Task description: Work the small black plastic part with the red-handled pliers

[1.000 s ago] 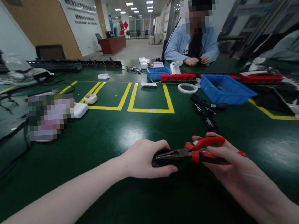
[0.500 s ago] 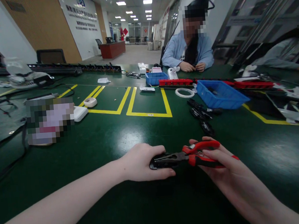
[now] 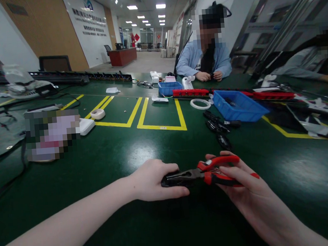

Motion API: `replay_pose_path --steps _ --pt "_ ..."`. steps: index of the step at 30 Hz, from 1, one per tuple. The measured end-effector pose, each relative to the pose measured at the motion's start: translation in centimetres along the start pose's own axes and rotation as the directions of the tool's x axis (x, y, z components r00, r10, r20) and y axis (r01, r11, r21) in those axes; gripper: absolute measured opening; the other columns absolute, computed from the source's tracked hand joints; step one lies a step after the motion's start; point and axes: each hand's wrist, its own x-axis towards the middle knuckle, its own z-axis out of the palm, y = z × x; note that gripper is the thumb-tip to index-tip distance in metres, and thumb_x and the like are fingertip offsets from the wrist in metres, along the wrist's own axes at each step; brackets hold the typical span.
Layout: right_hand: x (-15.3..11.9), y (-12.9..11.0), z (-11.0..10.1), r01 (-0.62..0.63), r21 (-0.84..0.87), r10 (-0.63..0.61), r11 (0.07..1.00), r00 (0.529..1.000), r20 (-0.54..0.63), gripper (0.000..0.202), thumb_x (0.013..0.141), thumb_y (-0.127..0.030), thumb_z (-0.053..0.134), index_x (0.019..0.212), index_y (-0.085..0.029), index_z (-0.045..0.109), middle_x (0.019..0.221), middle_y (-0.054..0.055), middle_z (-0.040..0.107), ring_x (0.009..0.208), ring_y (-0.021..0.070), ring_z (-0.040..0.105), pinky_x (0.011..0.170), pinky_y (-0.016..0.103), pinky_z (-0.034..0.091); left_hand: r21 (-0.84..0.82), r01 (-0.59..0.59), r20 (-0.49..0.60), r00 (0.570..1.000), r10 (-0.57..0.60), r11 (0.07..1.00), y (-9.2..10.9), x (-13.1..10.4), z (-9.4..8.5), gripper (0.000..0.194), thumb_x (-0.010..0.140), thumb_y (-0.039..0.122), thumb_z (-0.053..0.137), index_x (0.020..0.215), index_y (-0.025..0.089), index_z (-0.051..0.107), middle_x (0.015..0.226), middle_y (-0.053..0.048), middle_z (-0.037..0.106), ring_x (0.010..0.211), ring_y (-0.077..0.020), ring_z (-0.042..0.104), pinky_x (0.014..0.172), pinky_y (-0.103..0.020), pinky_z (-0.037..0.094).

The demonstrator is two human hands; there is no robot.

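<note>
My left hand (image 3: 154, 180) is closed around a small black part (image 3: 168, 180), thumb and fingers on either side of it. Red-handled pliers (image 3: 223, 159) are held in my right hand (image 3: 242, 173), with fingers wrapped about the grips. The metal jaws of the pliers point left and lie over the black part; whether they pinch it is too small to tell. Just beyond the pliers, several black parts (image 3: 223, 141) form a loose group on the green table (image 3: 103, 215).
A blue bin (image 3: 239, 111) stands at the right, beside a white ring (image 3: 200, 104). Farther off are a smaller blue bin (image 3: 169, 88) and a long red strip (image 3: 190, 93). A phone-like object, a white box (image 3: 85, 126) and cables are at left. A person (image 3: 204, 63) sits opposite.
The whole view has shifted slightly, so the scene sits a little farther left. Both hands keep the same hold on the black part and the pliers.
</note>
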Motion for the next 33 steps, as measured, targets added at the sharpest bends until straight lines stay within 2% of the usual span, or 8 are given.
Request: replay_pose_path --steps 3,9,14,25,33 --pt "0.1 -0.1 -0.1 -0.004 -0.002 0.004 1.0 1.0 0.005 0.052 0.065 -0.019 0.083 0.112 -0.023 0.06 0.112 0.005 0.073 0.1 0.023 0.072 0.079 0.028 0.062 -0.004 -0.011 0.002 1.0 0.011 1.0 0.0 0.0 0.0 0.041 0.088 0.058 0.058 0.079 0.019 0.054 0.063 0.003 0.052 0.057 -0.0128 0.049 0.053 -0.023 0.027" --pt "-0.6 -0.2 0.6 0.018 -0.009 -0.018 1.0 0.999 -0.028 0.042 0.072 -0.017 0.078 0.109 -0.023 0.059 0.108 0.003 0.074 0.099 0.0215 0.072 0.082 0.029 0.062 -0.011 -0.021 -0.023 1.0 0.021 1.0 0.0 0.0 0.1 0.037 0.087 0.056 0.061 0.085 0.019 0.054 0.068 0.003 0.055 0.059 -0.0128 0.051 0.053 -0.022 0.028" --pt "-0.6 -0.1 0.7 0.007 -0.005 -0.008 1.0 0.999 -0.033 0.042 0.07 -0.016 0.078 0.107 -0.023 0.06 0.106 0.003 0.075 0.101 0.0227 0.072 0.087 0.032 0.061 -0.009 -0.026 -0.033 0.999 0.026 1.0 -0.1 0.1 0.2 0.036 0.086 0.055 0.063 0.088 0.019 0.056 0.07 0.003 0.056 0.06 -0.0131 0.053 0.052 -0.022 0.027" --pt "-0.9 -0.3 0.9 0.017 0.007 -0.017 1.0 1.0 -0.023 0.044 0.069 -0.019 0.079 0.108 -0.023 0.06 0.108 0.004 0.074 0.102 0.0235 0.071 0.086 0.032 0.061 0.022 -0.033 0.002 0.999 0.033 0.999 0.1 -0.1 0.0 0.042 0.088 0.061 0.057 0.084 0.019 0.056 0.066 0.002 0.055 0.059 -0.0139 0.052 0.053 -0.023 0.029" --pt "-0.2 -0.3 0.5 -0.036 0.045 0.038 0.998 0.999 -0.036 0.043 0.067 -0.016 0.079 0.106 -0.022 0.062 0.107 0.005 0.074 0.098 0.0248 0.072 0.081 0.03 0.063 0.005 -0.05 -0.003 0.999 0.05 0.999 0.0 0.0 0.1 0.041 0.087 0.06 0.059 0.084 0.019 0.055 0.066 0.002 0.055 0.058 -0.0139 0.052 0.052 -0.022 0.03"
